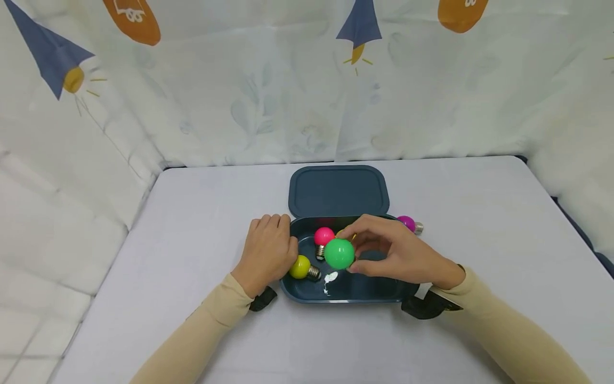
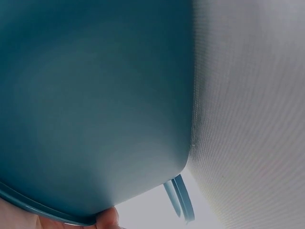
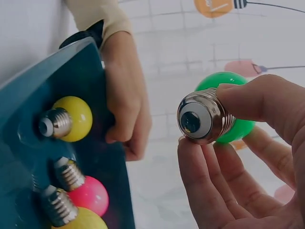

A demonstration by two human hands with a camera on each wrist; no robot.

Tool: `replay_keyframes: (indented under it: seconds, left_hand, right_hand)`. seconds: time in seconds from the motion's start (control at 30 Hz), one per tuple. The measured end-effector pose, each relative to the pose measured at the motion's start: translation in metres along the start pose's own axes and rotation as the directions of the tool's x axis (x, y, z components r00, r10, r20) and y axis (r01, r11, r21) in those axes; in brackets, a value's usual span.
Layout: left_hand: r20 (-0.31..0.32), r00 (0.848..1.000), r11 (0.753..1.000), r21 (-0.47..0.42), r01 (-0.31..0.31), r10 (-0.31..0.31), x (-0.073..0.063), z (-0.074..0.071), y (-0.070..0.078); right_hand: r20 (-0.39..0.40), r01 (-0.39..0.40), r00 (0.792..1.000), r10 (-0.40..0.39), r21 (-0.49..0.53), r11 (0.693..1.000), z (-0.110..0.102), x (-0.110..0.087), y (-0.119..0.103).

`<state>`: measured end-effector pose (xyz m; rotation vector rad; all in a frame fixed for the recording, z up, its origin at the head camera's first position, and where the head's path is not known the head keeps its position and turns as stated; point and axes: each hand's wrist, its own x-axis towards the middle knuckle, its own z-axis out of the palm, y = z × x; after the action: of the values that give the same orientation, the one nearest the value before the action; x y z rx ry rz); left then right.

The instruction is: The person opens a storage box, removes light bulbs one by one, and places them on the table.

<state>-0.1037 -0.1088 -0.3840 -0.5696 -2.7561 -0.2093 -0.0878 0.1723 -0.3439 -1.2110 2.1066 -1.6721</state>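
My right hand (image 1: 398, 250) pinches a green light bulb (image 1: 339, 254) between thumb and fingers above the dark blue box. In the right wrist view the bulb's silver screw base (image 3: 202, 118) faces the camera. At the box's left end, my left hand (image 1: 271, 248) grips the rim of the dark blue box (image 1: 355, 301). Inside the box lie a yellow bulb (image 1: 299, 268) near that hand, a pink bulb (image 1: 324, 236), and a second yellow bulb (image 3: 85, 220), mostly hidden in the head view by the right hand and green bulb.
Behind the box a flat dark blue lid (image 1: 338, 190) lies on the white tablecloth (image 1: 211, 197). A purple bulb (image 1: 405, 222) rests just past the box's back right corner, partly covered by the right hand. A printed curtain (image 1: 297, 96) hangs at the table's far edge.
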Motion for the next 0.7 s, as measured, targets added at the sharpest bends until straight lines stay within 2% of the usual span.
replay_keyframes:
  seconds: [0.2, 0.5, 0.7]
  left_hand:
    - [0.012, 1.000, 1.000, -0.007, 0.012, -0.012, 0.001, 0.000, 0.000]
    - [-0.008, 1.000, 1.000, -0.001, 0.001, -0.001, 0.000, -0.001, 0.001]
    - [0.002, 1.000, 1.000, -0.016, 0.006, -0.006, 0.001, 0.000, 0.001]
  right_hand:
    - [0.001, -0.004, 1.000, 0.004, 0.025, 1.000, -0.006, -0.001, -0.006]
    - [-0.020, -0.019, 1.000, 0.020, 0.060, 0.998, -0.010, -0.003, -0.009]
    - [-0.068, -0.033, 0.997, 0.038, 0.071, 0.997, -0.013, -0.005, -0.007]
